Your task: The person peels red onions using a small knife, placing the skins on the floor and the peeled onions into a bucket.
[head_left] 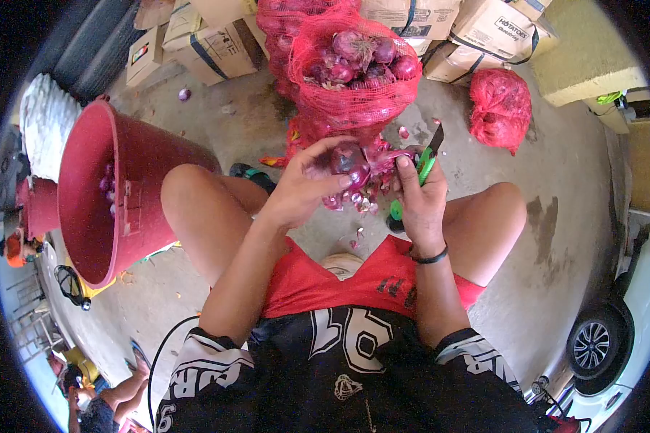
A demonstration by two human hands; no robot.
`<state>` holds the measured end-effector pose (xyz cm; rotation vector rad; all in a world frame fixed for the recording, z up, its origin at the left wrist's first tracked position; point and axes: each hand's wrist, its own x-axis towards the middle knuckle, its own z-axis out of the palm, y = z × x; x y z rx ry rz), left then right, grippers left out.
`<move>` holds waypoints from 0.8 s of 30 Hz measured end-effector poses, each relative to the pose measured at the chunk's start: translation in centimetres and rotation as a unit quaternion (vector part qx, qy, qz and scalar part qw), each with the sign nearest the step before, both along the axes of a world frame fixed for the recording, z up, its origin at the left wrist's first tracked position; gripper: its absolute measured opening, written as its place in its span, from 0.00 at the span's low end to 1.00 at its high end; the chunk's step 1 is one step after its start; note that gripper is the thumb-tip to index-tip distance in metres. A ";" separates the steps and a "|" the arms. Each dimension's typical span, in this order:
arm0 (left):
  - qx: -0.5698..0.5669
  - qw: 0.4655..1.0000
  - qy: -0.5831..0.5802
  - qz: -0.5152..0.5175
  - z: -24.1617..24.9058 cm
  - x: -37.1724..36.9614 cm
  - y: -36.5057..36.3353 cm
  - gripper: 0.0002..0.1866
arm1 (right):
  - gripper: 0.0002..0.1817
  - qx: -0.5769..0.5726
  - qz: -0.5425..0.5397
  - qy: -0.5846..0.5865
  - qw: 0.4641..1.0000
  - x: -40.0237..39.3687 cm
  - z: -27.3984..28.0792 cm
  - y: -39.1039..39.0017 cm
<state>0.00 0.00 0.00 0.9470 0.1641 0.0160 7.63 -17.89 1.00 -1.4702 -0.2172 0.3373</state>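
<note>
My left hand (296,187) is wrapped around a shiny red onion (347,162), held in front of my knees. A strip of purple onion skin (384,160) stretches from the onion towards my right hand (422,206). That hand grips a green-handled knife (427,164), its dark blade pointing up and away; the thumb seems to press the skin beside the handle. Just beyond my hands stands an open red net bag (354,107) full of red onions (354,50). Loose peelings (365,203) are scattered on the floor below the onion.
A large red tub (155,162) with a few onions inside leans at my left. Another red net bag (500,108) lies at the right, near cardboard boxes (495,32). A parked car (628,339) is at far right. Other people (97,404) sit at lower left.
</note>
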 end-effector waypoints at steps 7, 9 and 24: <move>0.021 1.000 0.009 -0.012 1.0 -0.9 1.3 0.36 | 0.07 -0.134 -0.065 -0.148 0.978 0.6 -1.0 0.6; 0.031 0.999 0.007 -0.016 1.1 -0.8 1.4 0.36 | 0.07 -0.170 -0.076 -0.191 0.964 0.8 -1.0 0.4; 0.018 0.992 -0.101 0.069 1.0 -0.3 1.8 0.37 | 0.15 -0.336 -0.062 -0.210 0.916 3.1 -4.7 -2.0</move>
